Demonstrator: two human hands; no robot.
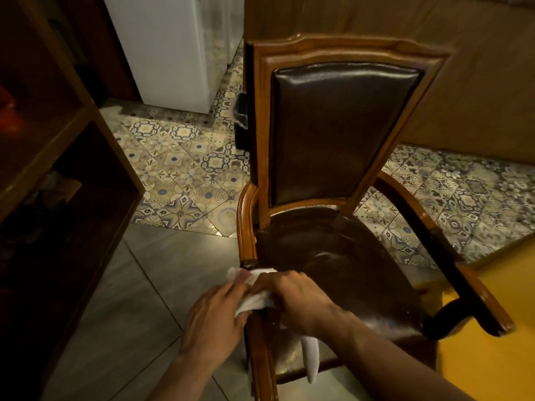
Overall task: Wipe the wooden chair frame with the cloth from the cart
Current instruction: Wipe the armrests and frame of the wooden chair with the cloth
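A wooden armchair with a carved frame [262,117] and dark leather seat and back stands in front of me. A white cloth [254,302] is wrapped over its left armrest near the front. My left hand [214,322] presses the cloth from the outer side of the armrest. My right hand [295,299] grips the cloth from the seat side, and a loose end of it hangs down below my wrist. The right armrest [451,256] is bare.
A dark wooden shelf unit [58,175] stands close on the left. A white appliance [179,50] is at the back, with a small dark bin [241,120] behind the chair. The floor has patterned tiles [185,169] and grey tiles. A yellow surface [498,319] lies at the right.
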